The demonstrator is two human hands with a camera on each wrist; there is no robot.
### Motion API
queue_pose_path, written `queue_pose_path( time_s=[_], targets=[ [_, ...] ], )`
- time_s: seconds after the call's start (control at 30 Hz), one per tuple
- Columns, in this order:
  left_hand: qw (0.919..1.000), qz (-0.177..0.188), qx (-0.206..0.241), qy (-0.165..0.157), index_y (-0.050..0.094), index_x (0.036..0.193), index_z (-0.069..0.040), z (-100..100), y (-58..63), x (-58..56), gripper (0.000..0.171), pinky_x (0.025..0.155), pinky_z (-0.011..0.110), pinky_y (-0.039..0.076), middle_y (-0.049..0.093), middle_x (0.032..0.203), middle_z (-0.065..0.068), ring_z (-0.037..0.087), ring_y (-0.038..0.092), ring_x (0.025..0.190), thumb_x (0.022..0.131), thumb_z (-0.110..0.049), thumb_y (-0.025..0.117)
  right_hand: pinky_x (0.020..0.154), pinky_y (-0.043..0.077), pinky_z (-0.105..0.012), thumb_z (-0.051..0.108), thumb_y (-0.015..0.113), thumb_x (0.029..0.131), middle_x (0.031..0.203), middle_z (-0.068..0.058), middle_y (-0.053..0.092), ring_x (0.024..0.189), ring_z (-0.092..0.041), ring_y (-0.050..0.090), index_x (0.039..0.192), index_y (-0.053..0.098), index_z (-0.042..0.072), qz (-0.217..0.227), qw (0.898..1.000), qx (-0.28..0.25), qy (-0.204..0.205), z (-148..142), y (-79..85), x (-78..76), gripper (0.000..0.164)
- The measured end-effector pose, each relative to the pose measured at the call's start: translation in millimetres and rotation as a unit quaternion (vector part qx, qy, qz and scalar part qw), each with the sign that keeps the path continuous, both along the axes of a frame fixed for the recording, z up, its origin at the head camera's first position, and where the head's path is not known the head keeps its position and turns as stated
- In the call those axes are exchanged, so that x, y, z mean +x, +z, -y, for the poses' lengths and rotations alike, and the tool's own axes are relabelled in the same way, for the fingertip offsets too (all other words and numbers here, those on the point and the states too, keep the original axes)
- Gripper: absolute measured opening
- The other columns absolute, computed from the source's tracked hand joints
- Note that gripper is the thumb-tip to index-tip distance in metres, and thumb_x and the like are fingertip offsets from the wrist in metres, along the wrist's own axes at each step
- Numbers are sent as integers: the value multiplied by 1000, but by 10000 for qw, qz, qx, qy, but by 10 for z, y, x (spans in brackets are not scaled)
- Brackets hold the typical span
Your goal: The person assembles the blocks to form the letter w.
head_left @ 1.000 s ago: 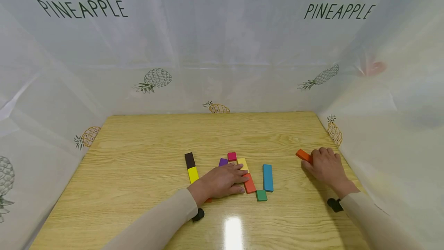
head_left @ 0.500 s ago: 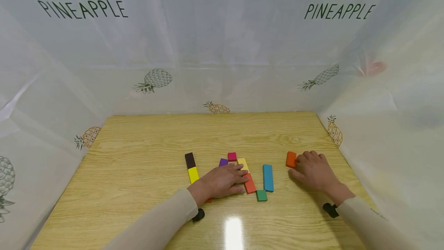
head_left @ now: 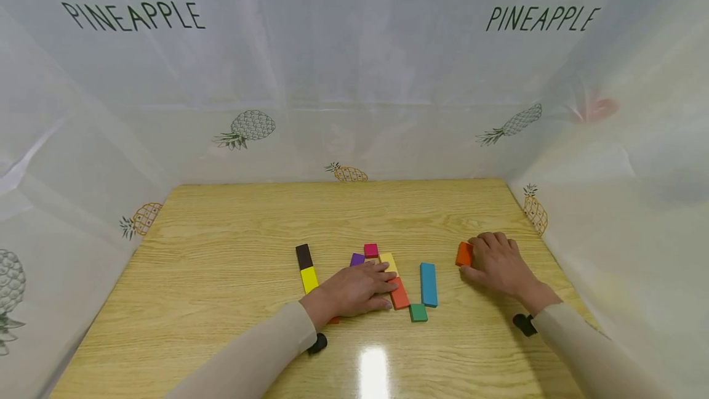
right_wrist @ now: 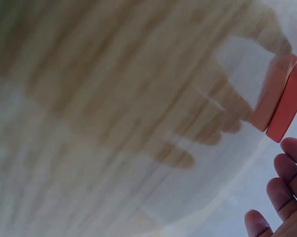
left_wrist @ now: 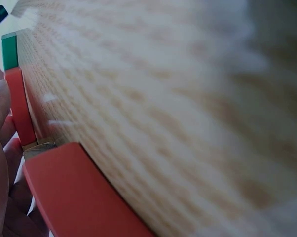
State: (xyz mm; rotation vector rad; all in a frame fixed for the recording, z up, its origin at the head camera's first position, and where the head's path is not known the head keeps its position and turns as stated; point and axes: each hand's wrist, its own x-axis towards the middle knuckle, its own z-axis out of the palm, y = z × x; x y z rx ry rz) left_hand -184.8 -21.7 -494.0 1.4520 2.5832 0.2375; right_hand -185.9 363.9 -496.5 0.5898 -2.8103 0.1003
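My right hand (head_left: 498,266) pinches an orange block (head_left: 464,254) on the right part of the table, thumb at its near end and index finger at the far end. The right wrist view shows that block (right_wrist: 287,106) beside its reflection, the other fingers spread loosely. Relaxed fingers of my left hand (head_left: 354,291) rest over a cluster of coloured blocks. A pale yellow block (head_left: 389,263) and a red block (head_left: 399,293) lie under its fingertips. Behind it show a purple block (head_left: 357,259) and a pink block (head_left: 370,250); the hand hides part of the cluster.
Between the hands lie a blue block (head_left: 428,284) and a green block (head_left: 418,313), near the red one. Left of the left hand, a black block (head_left: 304,257) and a yellow block (head_left: 309,280) form a line. A red-orange block (left_wrist: 84,192) sits beneath the left wrist.
My right hand has slid left with the orange block, which has turned from slanted to nearly upright in the head view. The left hand has stayed put.
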Motion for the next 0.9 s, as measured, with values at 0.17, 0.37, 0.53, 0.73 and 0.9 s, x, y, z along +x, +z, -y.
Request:
queue_pose_path(
  time_s=[0.17, 0.37, 0.53, 0.73, 0.9],
  targets=[
    [10000, -34, 26, -21, 49, 159, -26, 1, 1, 1, 52, 133, 35, 22, 44, 166, -6, 18, 32, 159, 112, -48, 48, 84, 45, -61, 43, 77, 91, 120, -21, 64, 111, -45, 56, 124, 67, 0, 152, 9998, 88, -110, -27, -17, -34, 55],
    [10000, -41, 44, -11, 50, 159, -26, 6, 4, 2, 52, 132, 35, 22, 45, 166, -6, 18, 32, 159, 111, -48, 49, 81, 45, -59, 44, 76, 91, 117, -20, 64, 106, -43, 56, 118, 69, 2, 98, 9999, 63, -104, -41, -56, -55, 50],
    [10000, -23, 28, 7, 50, 159, -26, 7, 2, 1, 52, 132, 35, 22, 44, 166, -6, 18, 32, 159, 111, -48, 49, 80, 43, -57, 43, 75, 91, 116, -19, 64, 105, -41, 55, 115, 69, 2, 165, 9998, -9, -102, -38, -55, -61, 48],
    [10000, 36, 29, 27, 49, 159, -26, 8, 5, 4, 53, 132, 35, 23, 43, 166, -6, 18, 31, 160, 111, -48, 49, 81, 43, -56, 44, 74, 92, 117, -20, 64, 108, -42, 55, 115, 67, 1, 280, 9995, -58, -136, -39, -24, -74, 49],
    [10000, 36, 47, 10, 50, 159, -25, 0, 7, 1, 53, 132, 36, 23, 44, 166, -5, 19, 32, 159, 111, -48, 49, 80, 43, -54, 43, 72, 92, 116, -20, 64, 107, -42, 56, 114, 67, 1, 243, 9996, -35, -121, -40, -2, -108, 48]
  ],
)
